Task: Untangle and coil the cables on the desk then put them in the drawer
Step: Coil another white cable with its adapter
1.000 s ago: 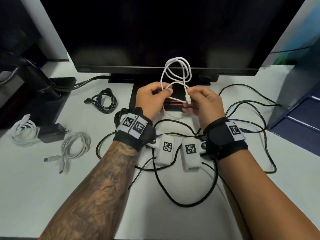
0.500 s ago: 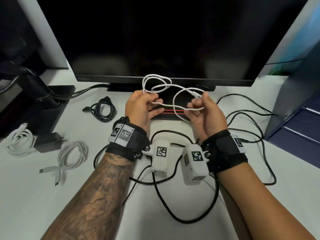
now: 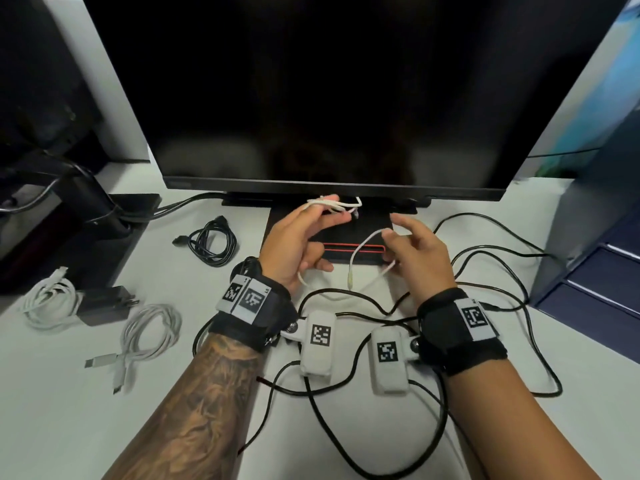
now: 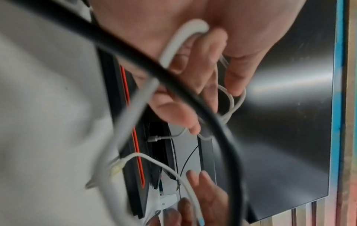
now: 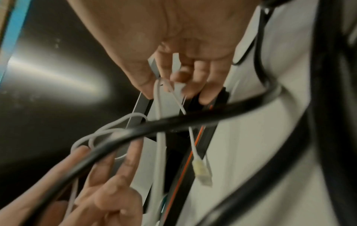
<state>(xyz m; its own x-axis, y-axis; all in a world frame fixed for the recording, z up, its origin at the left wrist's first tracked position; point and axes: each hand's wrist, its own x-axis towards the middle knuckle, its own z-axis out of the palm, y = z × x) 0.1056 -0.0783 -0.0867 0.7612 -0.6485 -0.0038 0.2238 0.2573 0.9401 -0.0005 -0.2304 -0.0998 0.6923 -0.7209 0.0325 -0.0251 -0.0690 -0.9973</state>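
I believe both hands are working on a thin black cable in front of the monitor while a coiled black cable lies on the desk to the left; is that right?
Not quite: the thin cable held between the left hand and right hand is white, not black, as the head view shows. The coiled black cable does lie on the desk to the left.

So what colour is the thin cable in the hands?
White. The thin cable runs between the left hand and right hand, clearest in the head view.

A dark monitor (image 3: pixel 332 91) is standing on a white desk (image 3: pixel 62 410) (its base (image 3: pixel 353 237) showing a red stripe). A blue cabinet (image 3: pixel 602 244) is sitting at the right.
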